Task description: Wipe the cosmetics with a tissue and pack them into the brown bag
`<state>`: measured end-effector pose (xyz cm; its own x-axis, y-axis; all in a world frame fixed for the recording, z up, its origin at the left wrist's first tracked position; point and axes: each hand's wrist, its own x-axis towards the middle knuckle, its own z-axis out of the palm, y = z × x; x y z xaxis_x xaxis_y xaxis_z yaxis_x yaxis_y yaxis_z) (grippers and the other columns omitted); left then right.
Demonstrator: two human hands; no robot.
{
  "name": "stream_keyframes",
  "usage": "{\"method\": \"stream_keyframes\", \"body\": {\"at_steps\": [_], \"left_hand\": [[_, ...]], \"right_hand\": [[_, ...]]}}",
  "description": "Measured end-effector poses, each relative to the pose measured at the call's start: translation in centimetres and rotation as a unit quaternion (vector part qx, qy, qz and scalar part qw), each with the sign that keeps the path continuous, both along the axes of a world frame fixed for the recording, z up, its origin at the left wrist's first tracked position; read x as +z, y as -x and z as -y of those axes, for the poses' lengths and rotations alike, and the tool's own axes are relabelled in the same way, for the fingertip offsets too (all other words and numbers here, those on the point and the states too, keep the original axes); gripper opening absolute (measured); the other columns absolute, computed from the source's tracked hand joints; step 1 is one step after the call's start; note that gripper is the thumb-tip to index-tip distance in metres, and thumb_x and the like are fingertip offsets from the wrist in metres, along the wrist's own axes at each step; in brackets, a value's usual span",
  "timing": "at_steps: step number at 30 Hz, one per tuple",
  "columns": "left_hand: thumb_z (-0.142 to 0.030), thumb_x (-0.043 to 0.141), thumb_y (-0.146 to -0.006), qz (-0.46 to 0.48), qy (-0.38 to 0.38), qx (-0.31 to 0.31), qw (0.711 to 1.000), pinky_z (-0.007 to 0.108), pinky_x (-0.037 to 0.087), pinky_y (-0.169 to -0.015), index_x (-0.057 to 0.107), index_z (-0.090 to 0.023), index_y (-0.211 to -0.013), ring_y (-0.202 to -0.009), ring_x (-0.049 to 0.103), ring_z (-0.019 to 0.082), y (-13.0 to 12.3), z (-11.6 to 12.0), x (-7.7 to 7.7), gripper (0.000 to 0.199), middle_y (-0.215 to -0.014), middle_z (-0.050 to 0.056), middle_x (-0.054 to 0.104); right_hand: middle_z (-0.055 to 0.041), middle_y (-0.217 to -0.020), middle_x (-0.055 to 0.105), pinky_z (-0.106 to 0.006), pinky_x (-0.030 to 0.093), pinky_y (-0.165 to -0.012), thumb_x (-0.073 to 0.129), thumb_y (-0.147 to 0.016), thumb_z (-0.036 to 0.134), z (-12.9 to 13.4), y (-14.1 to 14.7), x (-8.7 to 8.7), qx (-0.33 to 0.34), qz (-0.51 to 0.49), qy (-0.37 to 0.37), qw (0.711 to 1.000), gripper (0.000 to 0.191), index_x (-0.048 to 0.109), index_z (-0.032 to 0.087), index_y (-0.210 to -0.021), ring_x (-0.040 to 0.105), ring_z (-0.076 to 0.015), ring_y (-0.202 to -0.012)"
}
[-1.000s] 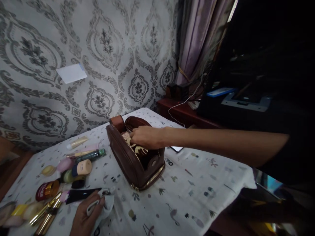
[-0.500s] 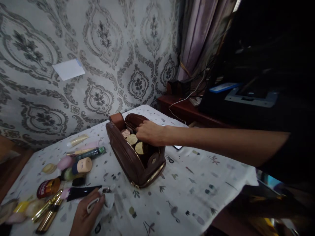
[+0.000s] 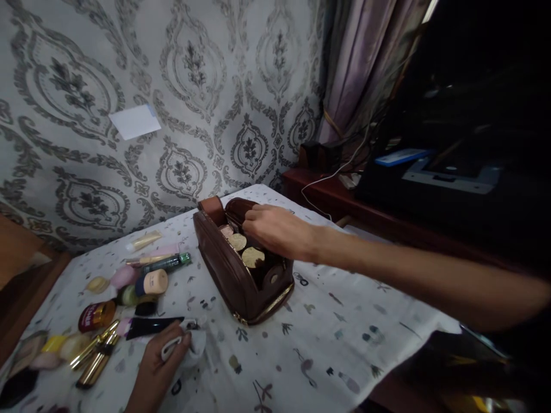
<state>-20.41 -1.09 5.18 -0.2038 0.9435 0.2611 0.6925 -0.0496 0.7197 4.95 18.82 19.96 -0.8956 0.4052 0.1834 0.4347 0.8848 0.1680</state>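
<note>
A dark brown leather toiletry bag [image 3: 224, 275] lies unzipped on the patterned cloth, with round gold lids [image 3: 253, 257] showing inside. My right hand [image 3: 275, 226] reaches over its far side, the fingers curled down at the opening. Whatever those fingers grip is hidden. My left hand [image 3: 161, 358] is closed on a crumpled white wipe [image 3: 197, 347], resting on the cloth in front of the bag. Just beyond it lies a black tube [image 3: 148, 327] with a pink end.
Several cosmetics cover the left side, among them a red-and-gold jar [image 3: 97, 316], gold-trimmed tubes [image 3: 98, 360] and a beige-capped bottle [image 3: 152, 282]. A white card [image 3: 135, 121] is on the wallpaper. A white cable [image 3: 336, 172] runs over the red-brown furniture [image 3: 316, 180] at right.
The view has shifted slightly. My right hand stays at the bag's opening, its wrist and forearm now angled differently. The left hand keeps the wipe in much the same place.
</note>
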Motion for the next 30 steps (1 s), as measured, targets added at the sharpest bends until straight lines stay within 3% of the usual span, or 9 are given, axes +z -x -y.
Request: {"method": "stream_keyframes", "body": {"at_steps": [2, 7, 12, 14, 17, 20, 24, 27, 30], "left_hand": [[-0.069, 0.058, -0.080, -0.002, -0.009, 0.017, 1.000, 0.028, 0.060, -0.067, 0.069, -0.022, -0.057, -0.070, 0.071, 0.023, 0.0, 0.0, -0.2, 0.053, -0.066, 0.005, 0.072], [-0.070, 0.062, -0.075, -0.001, -0.015, 0.040, 0.999, 0.030, 0.061, -0.072, 0.076, -0.022, -0.066, -0.080, 0.074, 0.026, 0.7, 0.3, -1.1, 0.051, -0.081, 0.007, 0.078], [-0.073, 0.065, -0.071, 0.010, -0.028, 0.098, 0.995, 0.032, 0.061, -0.073, 0.079, -0.021, -0.072, -0.084, 0.075, 0.027, 0.9, 0.6, -2.2, 0.053, -0.087, 0.009, 0.079], [-0.074, 0.066, -0.068, 0.017, -0.040, 0.128, 0.991, 0.035, 0.061, -0.076, 0.079, -0.021, -0.075, -0.087, 0.075, 0.029, 0.8, 0.7, -2.4, 0.054, -0.089, 0.010, 0.079], [-0.068, 0.067, -0.071, 0.039, -0.036, 0.094, 0.994, 0.035, 0.060, -0.080, 0.078, -0.022, -0.071, -0.084, 0.074, 0.027, 0.6, 0.5, -2.2, 0.047, -0.083, 0.008, 0.079], [-0.063, 0.067, -0.073, 0.065, -0.057, 0.102, 0.991, 0.034, 0.058, -0.078, 0.073, -0.021, -0.062, -0.077, 0.072, 0.025, 0.1, 0.1, -1.3, 0.043, -0.074, 0.007, 0.076], [-0.053, 0.062, -0.079, 0.110, -0.090, 0.143, 0.979, 0.028, 0.051, -0.067, 0.059, -0.020, -0.055, -0.061, 0.058, 0.017, -0.5, -0.2, 0.2, 0.041, -0.058, 0.001, 0.062], [-0.050, 0.055, -0.084, 0.147, -0.102, 0.151, 0.972, 0.024, 0.038, -0.054, 0.039, -0.022, -0.052, -0.050, 0.036, 0.011, -0.5, -0.3, 0.9, 0.045, -0.050, -0.005, 0.037], [-0.051, 0.051, -0.085, 0.158, -0.106, 0.171, 0.967, 0.024, 0.027, -0.048, 0.030, -0.023, -0.054, -0.050, 0.026, 0.009, -0.2, -0.3, 1.2, 0.048, -0.052, -0.006, 0.026]], "right_hand": [[-0.0079, -0.079, 0.065, -0.030, 0.042, -0.065, 0.043, -0.101, 0.023, 2.7, -0.7, -0.7, 0.022, -0.129, 0.005, 0.991, 0.032, 0.064, 0.015, -0.078, 0.058, -0.0176, -0.074], [0.0020, -0.050, 0.049, -0.030, 0.027, -0.044, 0.048, -0.097, 0.029, 9.8, -0.3, -6.9, 0.289, -0.217, 0.020, 0.932, 0.043, 0.053, 0.021, -0.054, 0.039, -0.0123, -0.045], [0.0038, -0.047, 0.052, -0.030, 0.020, -0.039, 0.062, -0.088, 0.032, 12.2, 2.1, -12.4, 0.292, -0.224, 0.095, 0.925, 0.038, 0.054, 0.021, -0.053, 0.043, -0.0117, -0.044], [0.0037, -0.049, 0.055, -0.029, 0.021, -0.039, 0.063, -0.087, 0.033, 12.2, 3.1, -13.2, 0.280, -0.205, 0.138, 0.928, 0.037, 0.054, 0.021, -0.053, 0.047, -0.0116, -0.046], [0.0039, -0.053, 0.057, -0.026, 0.026, -0.043, 0.061, -0.084, 0.027, 12.0, 4.7, -13.5, 0.273, -0.202, 0.233, 0.911, 0.036, 0.047, 0.019, -0.052, 0.049, -0.0103, -0.050], [0.0069, -0.047, 0.041, -0.023, 0.025, -0.046, 0.056, -0.081, 0.020, 12.2, 6.6, -13.9, 0.237, -0.245, 0.375, 0.862, 0.038, 0.035, 0.019, -0.049, 0.040, -0.0075, -0.045], [0.0076, -0.048, 0.022, -0.023, 0.020, -0.046, 0.049, -0.086, 0.029, 13.0, 9.2, -14.3, 0.148, -0.318, 0.564, 0.748, 0.044, 0.024, 0.020, -0.051, 0.024, -0.0065, -0.045], [0.0068, -0.052, 0.020, -0.023, 0.019, -0.048, 0.049, -0.088, 0.043, 13.7, 11.3, -14.4, 0.102, -0.345, 0.648, 0.671, 0.050, 0.023, 0.021, -0.052, 0.021, -0.0072, -0.050], [0.0068, -0.048, 0.022, -0.023, 0.019, -0.046, 0.053, -0.085, 0.056, 14.4, 13.1, -15.0, 0.047, -0.359, 0.696, 0.620, 0.055, 0.027, 0.022, -0.049, 0.021, -0.0077, -0.047]]}}
